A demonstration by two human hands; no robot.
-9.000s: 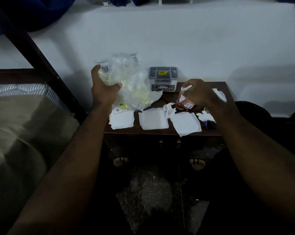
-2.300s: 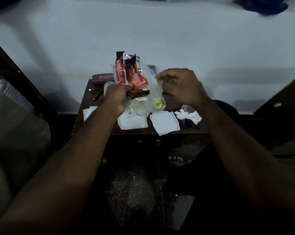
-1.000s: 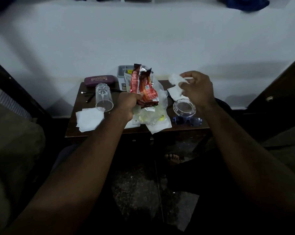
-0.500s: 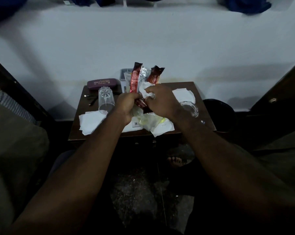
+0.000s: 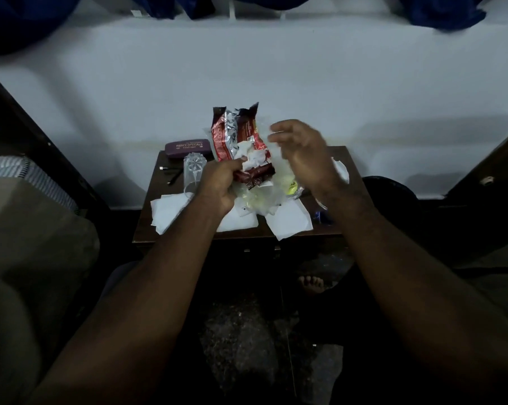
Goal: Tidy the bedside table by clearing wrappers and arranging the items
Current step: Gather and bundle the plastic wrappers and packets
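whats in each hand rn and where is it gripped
The left hand grips a bunch of red wrappers, white tissue and a clear plastic bag, fingers round the bunch's middle. The right hand, blurred, seems to hold nothing.

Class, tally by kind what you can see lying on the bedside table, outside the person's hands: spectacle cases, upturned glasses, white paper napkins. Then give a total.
Spectacle case: 1
Upturned glass: 1
White paper napkins: 4
Total: 6
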